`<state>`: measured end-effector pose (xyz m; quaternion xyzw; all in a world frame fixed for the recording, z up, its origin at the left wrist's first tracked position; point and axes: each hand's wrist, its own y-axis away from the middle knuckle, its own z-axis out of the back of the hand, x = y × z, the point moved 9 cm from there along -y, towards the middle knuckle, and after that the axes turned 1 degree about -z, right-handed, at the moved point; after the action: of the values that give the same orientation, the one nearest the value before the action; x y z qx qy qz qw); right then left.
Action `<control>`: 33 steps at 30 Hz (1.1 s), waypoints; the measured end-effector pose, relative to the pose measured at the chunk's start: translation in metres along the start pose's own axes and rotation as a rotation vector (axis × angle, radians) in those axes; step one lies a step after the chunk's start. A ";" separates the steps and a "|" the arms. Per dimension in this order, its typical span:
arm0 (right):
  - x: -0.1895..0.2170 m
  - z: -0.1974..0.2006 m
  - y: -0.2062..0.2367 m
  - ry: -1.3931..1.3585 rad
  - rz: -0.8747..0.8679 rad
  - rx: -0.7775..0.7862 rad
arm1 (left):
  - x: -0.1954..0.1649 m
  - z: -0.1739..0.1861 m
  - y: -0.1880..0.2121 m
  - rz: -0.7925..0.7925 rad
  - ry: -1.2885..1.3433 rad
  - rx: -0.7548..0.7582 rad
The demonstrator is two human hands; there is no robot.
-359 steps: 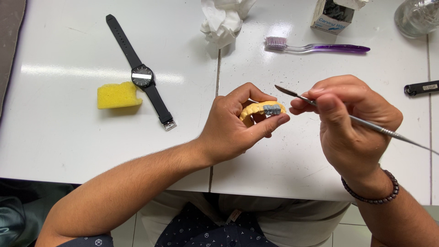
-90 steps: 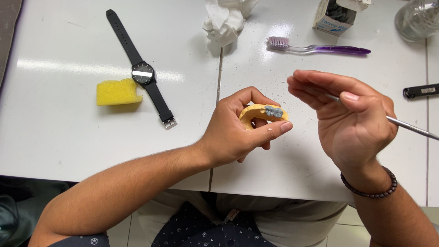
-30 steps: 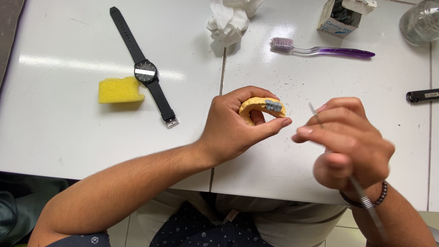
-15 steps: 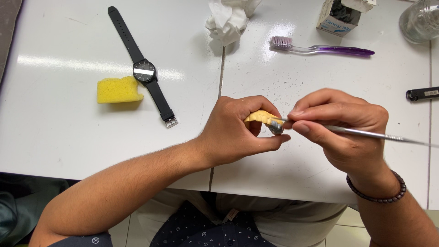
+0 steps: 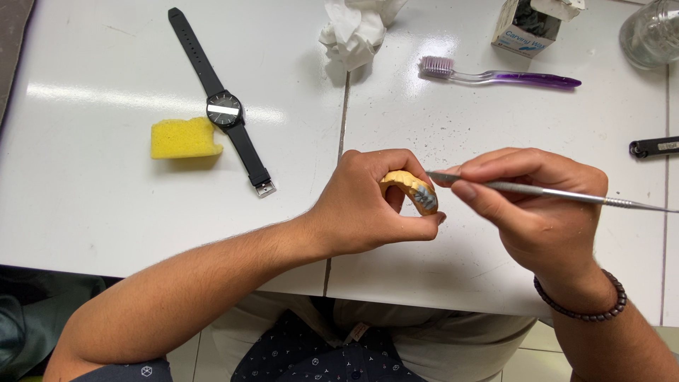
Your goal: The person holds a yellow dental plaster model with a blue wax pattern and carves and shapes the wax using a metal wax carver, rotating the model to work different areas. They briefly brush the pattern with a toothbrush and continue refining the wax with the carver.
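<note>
Head view, looking straight down at my own work. My left hand (image 5: 371, 201) is clenched around the yellow dental cast (image 5: 409, 189), thumb below and fingers curled over the top, so the arch sticks out to the right with its grey tooth patch (image 5: 425, 199) facing my other hand. My right hand (image 5: 534, 205) pinches the thin metal carving tool (image 5: 552, 192) like a pen, shaft running off to the right, tip touching or just short of the cast's upper edge beside the grey patch; I cannot tell which from here.

I'd judge I'm mid-carve, working that grey area. The next stroke calls for a small, steady wrist move with the cast held rigid, since the tip sits so close to my left fingertips.

The cast hovers above the white table (image 5: 106, 177), near its front edge, fully in my left grip and not resting on anything.

Well apart on the table: a yellow sponge (image 5: 184, 138) just beside a black wristwatch (image 5: 225, 112), crumpled tissue (image 5: 357, 28), a purple toothbrush (image 5: 498, 74), a small box (image 5: 530, 25), a glass jar (image 5: 651, 32) and a dark tool (image 5: 654, 146) at the right edge.
</note>
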<state>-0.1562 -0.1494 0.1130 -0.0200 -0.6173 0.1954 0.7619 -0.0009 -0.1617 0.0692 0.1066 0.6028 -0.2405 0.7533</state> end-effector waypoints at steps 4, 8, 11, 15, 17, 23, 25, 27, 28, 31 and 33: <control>-0.006 -0.003 0.003 -0.037 -0.033 -0.001 | 0.004 -0.001 0.000 0.043 -0.008 0.032; -0.013 -0.003 0.005 0.026 -0.096 0.000 | 0.004 -0.002 0.001 0.023 0.028 0.045; -0.016 -0.004 0.005 0.083 -0.128 0.007 | 0.006 -0.003 0.001 0.043 0.017 0.036; -0.016 -0.006 0.005 0.037 -0.128 0.019 | 0.007 -0.004 0.002 0.039 -0.011 0.042; -0.016 -0.007 0.004 0.018 -0.134 0.030 | 0.008 -0.004 0.002 0.040 -0.011 0.048; -0.022 -0.005 0.004 -0.041 -0.191 0.038 | 0.002 -0.004 0.001 -0.035 -0.041 0.046; -0.024 -0.004 0.005 -0.012 -0.222 0.029 | 0.002 -0.005 0.002 -0.037 -0.051 0.048; -0.024 -0.005 0.005 -0.014 -0.213 0.056 | 0.001 -0.005 0.003 -0.050 -0.050 0.050; -0.024 -0.005 0.004 -0.014 -0.208 0.069 | 0.000 -0.005 0.002 -0.065 -0.042 0.054; -0.028 -0.004 0.006 -0.017 -0.259 0.066 | 0.001 -0.006 0.002 -0.055 -0.063 0.060; -0.028 -0.004 0.005 -0.037 -0.253 0.070 | 0.001 -0.005 0.001 -0.052 -0.106 0.056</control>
<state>-0.1579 -0.1526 0.0846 0.0883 -0.6218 0.1192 0.7690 -0.0048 -0.1584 0.0670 0.0990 0.5576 -0.2819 0.7745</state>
